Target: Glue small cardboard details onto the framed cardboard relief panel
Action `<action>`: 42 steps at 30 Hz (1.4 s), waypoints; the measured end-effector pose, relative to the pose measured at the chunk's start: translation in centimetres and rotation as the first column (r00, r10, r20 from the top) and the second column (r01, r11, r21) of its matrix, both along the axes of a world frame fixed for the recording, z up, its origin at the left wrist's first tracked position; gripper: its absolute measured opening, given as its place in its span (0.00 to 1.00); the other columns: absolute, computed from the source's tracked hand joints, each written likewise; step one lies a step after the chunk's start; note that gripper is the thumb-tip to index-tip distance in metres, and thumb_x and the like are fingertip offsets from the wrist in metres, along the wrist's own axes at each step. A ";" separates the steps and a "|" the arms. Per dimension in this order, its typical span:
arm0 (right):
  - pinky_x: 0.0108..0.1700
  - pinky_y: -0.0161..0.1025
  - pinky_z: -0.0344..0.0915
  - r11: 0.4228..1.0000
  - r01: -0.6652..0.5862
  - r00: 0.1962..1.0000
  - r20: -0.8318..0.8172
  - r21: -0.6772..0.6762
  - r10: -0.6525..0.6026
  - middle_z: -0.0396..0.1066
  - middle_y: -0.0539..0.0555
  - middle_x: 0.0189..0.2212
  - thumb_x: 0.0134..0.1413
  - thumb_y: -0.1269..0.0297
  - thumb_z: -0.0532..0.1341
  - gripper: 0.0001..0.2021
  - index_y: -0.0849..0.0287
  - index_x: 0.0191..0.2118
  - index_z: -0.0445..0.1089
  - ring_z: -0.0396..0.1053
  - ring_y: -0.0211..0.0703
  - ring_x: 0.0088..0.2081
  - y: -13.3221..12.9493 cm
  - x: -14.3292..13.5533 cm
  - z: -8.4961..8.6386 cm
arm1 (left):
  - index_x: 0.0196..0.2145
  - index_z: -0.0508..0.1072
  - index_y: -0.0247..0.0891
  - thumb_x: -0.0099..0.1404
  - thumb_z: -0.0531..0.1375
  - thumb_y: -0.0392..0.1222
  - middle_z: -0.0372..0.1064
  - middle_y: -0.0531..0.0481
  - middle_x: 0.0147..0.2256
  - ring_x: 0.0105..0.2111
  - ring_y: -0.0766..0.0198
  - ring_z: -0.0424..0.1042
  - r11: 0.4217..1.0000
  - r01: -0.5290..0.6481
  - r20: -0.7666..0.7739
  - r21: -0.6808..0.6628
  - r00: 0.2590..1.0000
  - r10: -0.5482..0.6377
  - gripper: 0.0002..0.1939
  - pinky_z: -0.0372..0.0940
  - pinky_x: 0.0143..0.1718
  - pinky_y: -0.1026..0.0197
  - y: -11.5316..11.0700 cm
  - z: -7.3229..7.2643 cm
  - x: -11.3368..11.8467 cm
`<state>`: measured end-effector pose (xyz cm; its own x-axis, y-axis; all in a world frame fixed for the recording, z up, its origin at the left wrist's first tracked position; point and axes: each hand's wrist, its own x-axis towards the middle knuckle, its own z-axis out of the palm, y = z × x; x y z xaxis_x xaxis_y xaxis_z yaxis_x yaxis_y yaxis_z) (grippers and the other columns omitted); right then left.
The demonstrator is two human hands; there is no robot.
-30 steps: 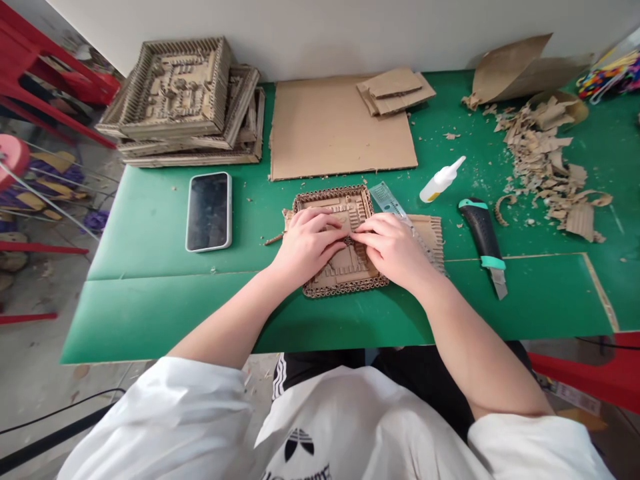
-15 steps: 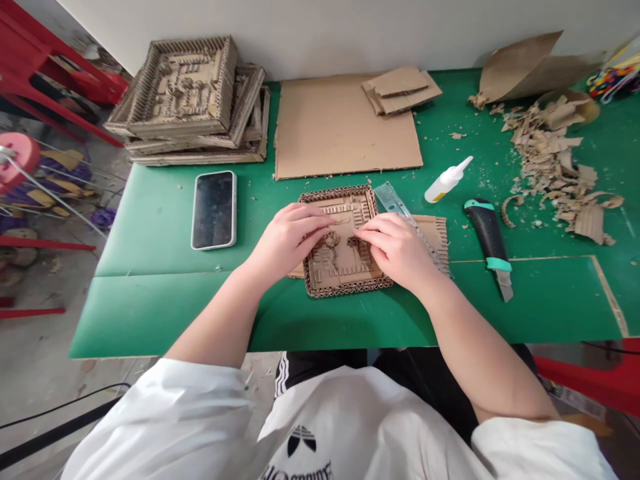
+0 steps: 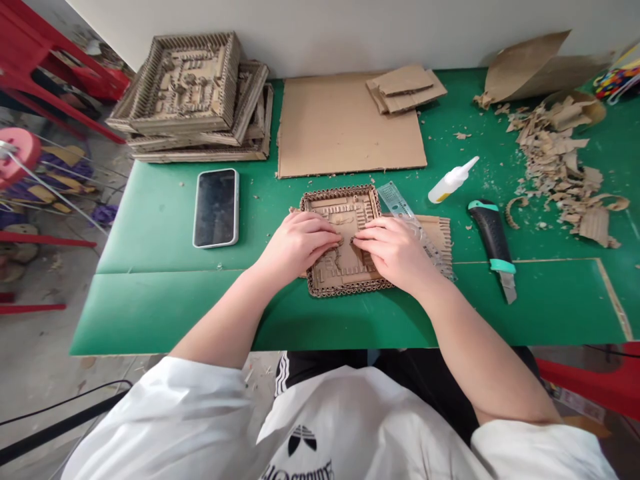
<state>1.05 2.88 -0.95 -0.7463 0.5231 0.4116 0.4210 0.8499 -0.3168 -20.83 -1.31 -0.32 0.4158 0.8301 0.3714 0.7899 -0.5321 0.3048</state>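
Centrally, both forearms come in from the near side of the green table [image 3: 165, 313] and angle inward, so that the hands meet over the tray [image 3: 350, 291]. The left hand [image 3: 300, 245] crosses the tray's left rim, palm down, knuckles raised, its fingers bent and lying close together. The right hand [image 3: 395, 248] crosses the right rim in much the same pose, its fingers bunched and pointing left. A narrow gap parts the two sets of fingertips near the tray's middle.

The tray lies flat under both hands, with its far and near rims showing beyond the fingers. The right fingertips are at a small dark curl [image 3: 353, 241] inside it; whether they pinch it, I cannot tell. The left fingertips are bent down over the tray's inside, and what they may hold is hidden.

Just right of the tray, the clear ruler [image 3: 397, 200] slants across a corrugated piece [image 3: 442, 233]. Farther right of it are the glue bottle [image 3: 447, 187] and then the knife [image 3: 493, 233], its blade out. The phone [image 3: 216, 208] lies left of the tray, and the cardboard sheet [image 3: 340, 133] lies beyond it.
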 end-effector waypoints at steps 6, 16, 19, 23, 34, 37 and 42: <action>0.50 0.52 0.66 0.998 0.001 1.000 0.008 -0.061 0.000 0.77 0.54 0.40 0.56 0.78 0.54 0.15 0.58 0.40 0.77 0.68 0.48 0.45 -0.1 -0.1 0.2 | 0.35 0.78 0.40 0.67 0.55 0.43 0.77 0.47 0.36 0.40 0.59 0.72 1.000 0.006 -0.002 -0.022 1.000 -0.006 0.11 0.64 0.42 0.55 0.1 0.0 0.0; 0.50 0.51 0.66 0.999 0.002 1.000 0.004 -0.046 -0.002 0.77 0.55 0.39 0.56 0.78 0.53 0.15 0.59 0.40 0.76 0.68 0.47 0.46 0.0 -0.1 0.0 | 0.35 0.78 0.42 0.66 0.56 0.43 0.77 0.48 0.33 0.40 0.59 0.72 0.999 -0.015 -0.012 -0.036 1.000 0.015 0.11 0.64 0.42 0.54 0.3 -0.3 0.1; 0.50 0.51 0.66 0.998 0.010 1.000 -0.006 -0.056 -0.010 0.77 0.54 0.39 0.56 0.77 0.53 0.15 0.58 0.39 0.77 0.68 0.47 0.46 0.0 -0.1 0.1 | 0.36 0.78 0.41 0.66 0.56 0.43 0.77 0.48 0.36 0.43 0.58 0.71 0.998 -0.016 0.047 -0.067 0.999 0.019 0.10 0.64 0.46 0.53 0.1 -0.4 -0.1; 0.50 0.50 0.67 0.998 0.014 1.000 -0.011 -0.054 -0.014 0.77 0.54 0.39 0.56 0.77 0.53 0.16 0.58 0.39 0.77 0.68 0.47 0.45 0.0 -0.1 0.2 | 0.42 0.76 0.41 0.67 0.53 0.37 0.76 0.48 0.43 0.49 0.57 0.68 0.996 0.002 0.058 -0.087 0.998 0.003 0.11 0.62 0.51 0.50 -0.2 -0.3 -0.3; 0.50 0.50 0.67 0.999 0.008 0.999 -0.031 -0.032 -0.009 0.77 0.55 0.39 0.57 0.77 0.52 0.16 0.58 0.39 0.76 0.68 0.46 0.45 0.1 0.0 0.0 | 0.45 0.74 0.40 0.67 0.54 0.39 0.75 0.46 0.42 0.46 0.58 0.68 0.998 -0.056 0.077 -0.034 0.995 0.058 0.12 0.63 0.49 0.52 0.1 -0.3 -0.2; 0.50 0.48 0.67 0.998 0.047 0.997 -0.066 0.032 -0.045 0.75 0.56 0.41 0.57 0.77 0.52 0.15 0.59 0.40 0.75 0.66 0.47 0.46 -0.2 -0.1 0.1 | 0.45 0.73 0.40 0.67 0.54 0.40 0.74 0.46 0.41 0.44 0.57 0.68 0.975 -0.220 0.092 0.024 0.972 0.217 0.12 0.63 0.48 0.52 0.3 -0.3 -0.6; 0.42 0.43 0.67 0.986 0.161 0.985 -0.064 0.032 -0.158 0.75 0.55 0.30 0.58 0.69 0.56 0.10 0.60 0.36 0.75 0.66 0.45 0.37 -1.4 -1.2 0.8 | 0.46 0.73 0.40 0.65 0.56 0.41 0.71 0.46 0.39 0.41 0.57 0.67 0.911 -0.400 0.114 0.106 0.914 0.388 0.12 0.64 0.45 0.52 0.5 -1.0 -0.9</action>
